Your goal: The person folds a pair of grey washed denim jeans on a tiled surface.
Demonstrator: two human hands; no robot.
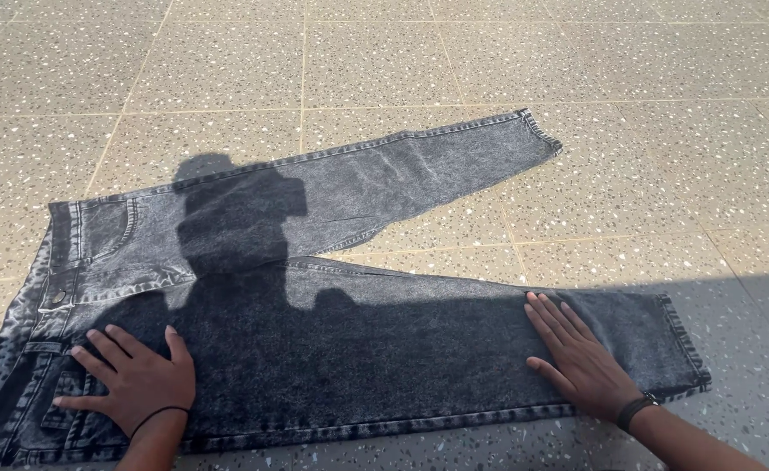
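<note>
— What is being done to the jeans (332, 288)?

— The near leg is pressed flat on the terrazzo floor (576, 70), apparently a smoothing step. The left hand (136, 375) is spread open by the waistband (49, 288), the right hand (581, 353) laid flat near the hem (685, 344); nothing is gripped.

— And the cloth?

— Stiff, mottled acid-washed black denim; the far leg is angled away from the waistband. A careful, even stroke would be called for next.

One pair of grey jeans (315, 288) is lying mid-frame; two hands, left hand (136, 375) and right hand (576, 353), are pressing it, each wearing one wristband.
</note>
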